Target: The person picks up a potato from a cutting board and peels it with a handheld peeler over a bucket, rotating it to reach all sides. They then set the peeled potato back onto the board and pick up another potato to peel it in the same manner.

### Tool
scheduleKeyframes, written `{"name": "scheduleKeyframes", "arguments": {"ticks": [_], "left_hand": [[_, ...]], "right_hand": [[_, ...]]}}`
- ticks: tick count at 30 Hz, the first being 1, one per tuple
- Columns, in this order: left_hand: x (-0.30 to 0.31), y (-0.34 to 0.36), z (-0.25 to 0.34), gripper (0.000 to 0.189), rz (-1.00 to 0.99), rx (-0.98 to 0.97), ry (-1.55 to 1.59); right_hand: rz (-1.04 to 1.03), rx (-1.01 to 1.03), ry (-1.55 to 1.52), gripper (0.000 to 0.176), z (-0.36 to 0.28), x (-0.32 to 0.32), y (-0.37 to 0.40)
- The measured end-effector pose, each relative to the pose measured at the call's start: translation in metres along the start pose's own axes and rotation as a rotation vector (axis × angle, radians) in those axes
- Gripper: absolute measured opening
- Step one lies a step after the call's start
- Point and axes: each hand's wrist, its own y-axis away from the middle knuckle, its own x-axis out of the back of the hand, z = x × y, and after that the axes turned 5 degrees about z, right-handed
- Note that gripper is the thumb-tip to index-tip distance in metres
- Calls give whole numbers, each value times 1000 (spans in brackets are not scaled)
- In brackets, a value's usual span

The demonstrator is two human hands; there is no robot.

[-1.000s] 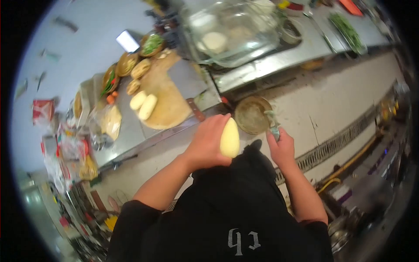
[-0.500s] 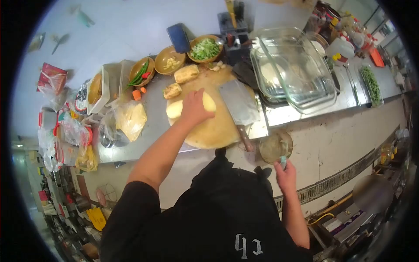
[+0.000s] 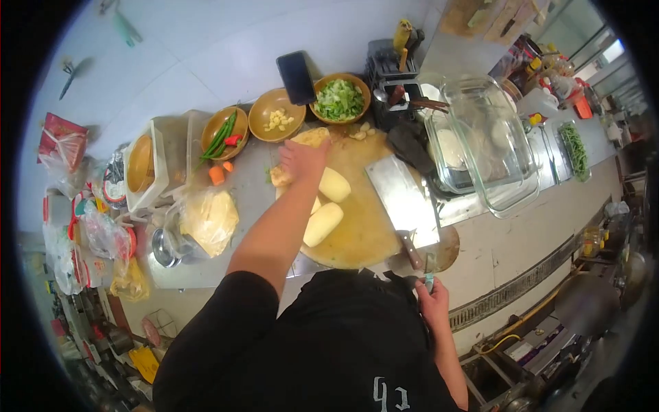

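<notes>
My left hand (image 3: 302, 159) rests on an unpeeled potato (image 3: 281, 176) at the far edge of the cutting board (image 3: 357, 240), but I cannot tell its grip. My right hand (image 3: 434, 305) clasps the peeler (image 3: 429, 281) below the near edge, clear of the peeled potatoes (image 3: 322, 223).

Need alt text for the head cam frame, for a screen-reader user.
Seen from above, a person's left hand reaches across a round cutting board to an unpeeled potato at its far edge, beside two peeled potatoes and a cleaver. The right hand holds a peeler below the board.
</notes>
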Motion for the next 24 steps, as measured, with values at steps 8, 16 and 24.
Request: {"name": "scheduleKeyframes", "arguments": {"ticks": [8,16,24], "left_hand": [[-10,-10,40,120,-197,280,-180],[22,7,47,119,-309,121,43],[118,136,47,119,-1305,-137,1247]], "right_hand": [[89,101,74,15,-6,-11,3],[146,109,61,15,4,11,7],[-85,71,-256,33,-44,39,-3]]}}
